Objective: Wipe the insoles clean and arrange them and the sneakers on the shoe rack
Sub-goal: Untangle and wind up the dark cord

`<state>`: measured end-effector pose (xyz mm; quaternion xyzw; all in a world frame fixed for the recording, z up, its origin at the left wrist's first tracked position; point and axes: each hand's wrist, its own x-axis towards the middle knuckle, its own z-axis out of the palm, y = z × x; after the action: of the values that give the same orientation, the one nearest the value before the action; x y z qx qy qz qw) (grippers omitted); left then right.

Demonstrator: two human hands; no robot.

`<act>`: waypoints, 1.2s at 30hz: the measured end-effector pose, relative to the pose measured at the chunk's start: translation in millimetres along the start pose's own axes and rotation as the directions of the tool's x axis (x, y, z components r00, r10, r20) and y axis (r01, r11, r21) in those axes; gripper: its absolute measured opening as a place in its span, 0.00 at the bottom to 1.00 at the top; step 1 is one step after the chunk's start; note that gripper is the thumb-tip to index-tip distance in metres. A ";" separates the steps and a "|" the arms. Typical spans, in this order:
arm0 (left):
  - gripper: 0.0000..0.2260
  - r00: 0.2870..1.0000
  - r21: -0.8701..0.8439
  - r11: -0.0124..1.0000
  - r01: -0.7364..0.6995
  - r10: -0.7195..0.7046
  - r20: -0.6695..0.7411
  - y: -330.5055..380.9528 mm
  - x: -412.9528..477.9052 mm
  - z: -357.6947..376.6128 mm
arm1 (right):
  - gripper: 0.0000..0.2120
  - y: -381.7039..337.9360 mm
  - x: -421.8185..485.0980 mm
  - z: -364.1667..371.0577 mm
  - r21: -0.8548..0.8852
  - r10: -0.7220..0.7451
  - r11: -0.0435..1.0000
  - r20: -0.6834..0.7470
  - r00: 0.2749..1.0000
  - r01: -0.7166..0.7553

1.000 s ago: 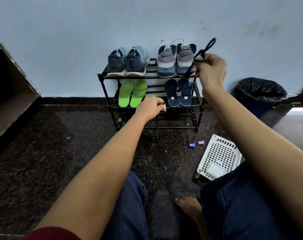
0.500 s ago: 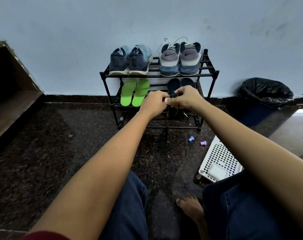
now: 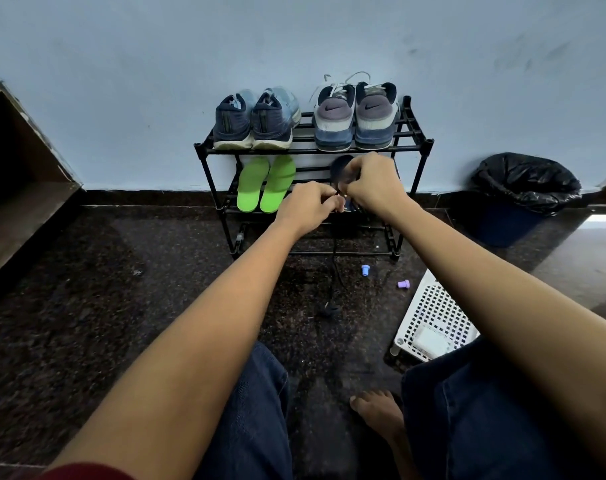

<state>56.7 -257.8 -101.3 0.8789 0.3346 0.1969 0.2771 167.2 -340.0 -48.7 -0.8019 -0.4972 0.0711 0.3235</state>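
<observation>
Lace (image 3: 334,268) lower, between fingers (image 3: 330,204) (tail floorward)

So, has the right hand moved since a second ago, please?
Yes: the right hand dropped from beside the grey sneakers to the middle shelf of the rack.

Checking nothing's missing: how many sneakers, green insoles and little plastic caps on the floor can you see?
Sneakers: 4, on the rack top shelf
Green insoles: 2, on the shelf below
Plastic caps: 2, one blue, one purple
Total: 8
</observation>
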 end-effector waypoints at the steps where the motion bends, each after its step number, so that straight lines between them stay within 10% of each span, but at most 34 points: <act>1: 0.11 1.000 -0.006 1.000 -0.002 0.002 -0.003 0.5 0.2 0.3 | 0.03 -0.9 0.2 -3.2 0.007 -0.007 1.000 -0.019 1.000 0.007; 9: 0.09 0.997 0.062 0.997 0.037 -0.041 0.069 -9.9 -1.9 2.6 | 0.05 0.8 3.7 -46.5 0.193 0.019 0.980 -0.309 0.951 0.043; 18: 0.08 0.986 0.113 0.989 0.100 -0.113 0.122 -22.7 -3.8 5.1 | 0.06 15.2 13.8 -80.8 0.556 0.394 0.831 -0.624 0.675 0.030; 27: 0.08 0.995 0.129 0.988 0.087 -0.094 0.045 -11.0 0.8 1.9 | 0.08 22.3 13.8 -44.3 0.400 0.229 0.906 -0.196 0.953 -0.136; 36: 0.08 1.000 0.144 0.989 -0.009 0.012 -0.017 14.3 -0.8 -5.1 | 0.18 11.5 -0.4 -9.0 0.058 0.040 0.997 0.190 0.981 -0.051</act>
<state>60.3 -265.4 -88.7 0.8966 0.3458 0.1813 0.2088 179.6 -347.7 -48.6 -0.7923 -0.5048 0.1698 0.2978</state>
